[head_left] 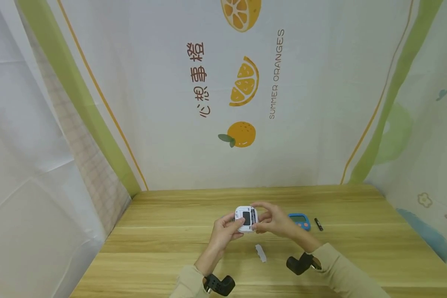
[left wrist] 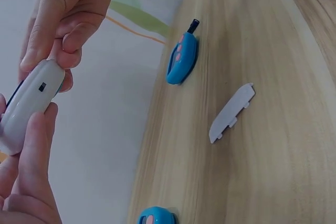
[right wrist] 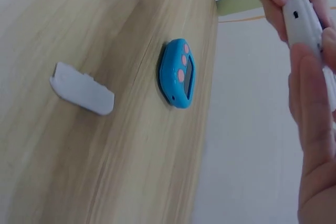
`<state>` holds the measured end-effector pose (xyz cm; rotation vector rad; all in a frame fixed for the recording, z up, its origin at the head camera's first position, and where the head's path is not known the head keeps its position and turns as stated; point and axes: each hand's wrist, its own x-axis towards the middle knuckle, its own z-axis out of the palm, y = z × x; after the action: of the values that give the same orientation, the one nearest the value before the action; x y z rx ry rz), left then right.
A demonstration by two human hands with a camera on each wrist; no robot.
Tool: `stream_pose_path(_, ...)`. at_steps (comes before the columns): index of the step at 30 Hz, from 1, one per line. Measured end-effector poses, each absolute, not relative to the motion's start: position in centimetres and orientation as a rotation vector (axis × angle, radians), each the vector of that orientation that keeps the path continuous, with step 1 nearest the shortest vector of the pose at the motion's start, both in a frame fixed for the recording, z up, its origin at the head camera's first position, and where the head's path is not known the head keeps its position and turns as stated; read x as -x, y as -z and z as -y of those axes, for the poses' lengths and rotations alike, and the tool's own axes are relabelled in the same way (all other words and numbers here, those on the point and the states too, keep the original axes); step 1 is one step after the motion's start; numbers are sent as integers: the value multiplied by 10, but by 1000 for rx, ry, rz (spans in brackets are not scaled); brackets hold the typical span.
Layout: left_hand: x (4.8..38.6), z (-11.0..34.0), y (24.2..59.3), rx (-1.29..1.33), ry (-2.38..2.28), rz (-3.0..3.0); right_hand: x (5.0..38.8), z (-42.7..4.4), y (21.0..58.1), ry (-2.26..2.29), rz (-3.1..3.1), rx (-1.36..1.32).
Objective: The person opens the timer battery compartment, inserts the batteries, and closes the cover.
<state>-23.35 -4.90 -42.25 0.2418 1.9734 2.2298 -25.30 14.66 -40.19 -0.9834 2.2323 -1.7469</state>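
Note:
Above the table, both hands hold a small white-backed digital timer (head_left: pixel 246 219), its back turned toward me. A dark square sits mid-back, and beside it a slot on the right holds a dark battery (head_left: pixel 253 216). My left hand (head_left: pixel 223 232) grips the timer's left side, thumb across the back. My right hand (head_left: pixel 275 221) pinches its right end between fingers at the upper edge and thumb at the lower edge. Below them, a white battery cover (head_left: pixel 260 253) with small tabs lies on the wood. The wrist views show the timer's pale side (left wrist: pixel 32 100) with a small dark opening.
Right of my hands, a blue timer (head_left: pixel 300 221) with pink buttons lies near a black battery (head_left: pixel 318 224). Another blue timer (left wrist: pixel 156 216) shows at the left wrist view's bottom edge. The wooden table (head_left: pixel 164 248) meets a printed cloth backdrop (head_left: pixel 301 157) at its far edge.

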Motion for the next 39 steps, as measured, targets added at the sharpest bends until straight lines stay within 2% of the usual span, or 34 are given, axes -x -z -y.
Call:
stream_pose_path(18,236,55,432,-229,-2232,-2034,264,-159,426,1725,-2169,774)
stream_pose_path(26,237,60,425,-189,-2285,-1997,257,-171,453,1605,-2230,814)
stream_pose_path(31,236,59,423,-217,-2270,-2001,254,-169,469,1478,-2312,751)
stream_pose_path(39,235,58,422,-221,-2268,-1989,252,-164,480,1410,-2353,790)
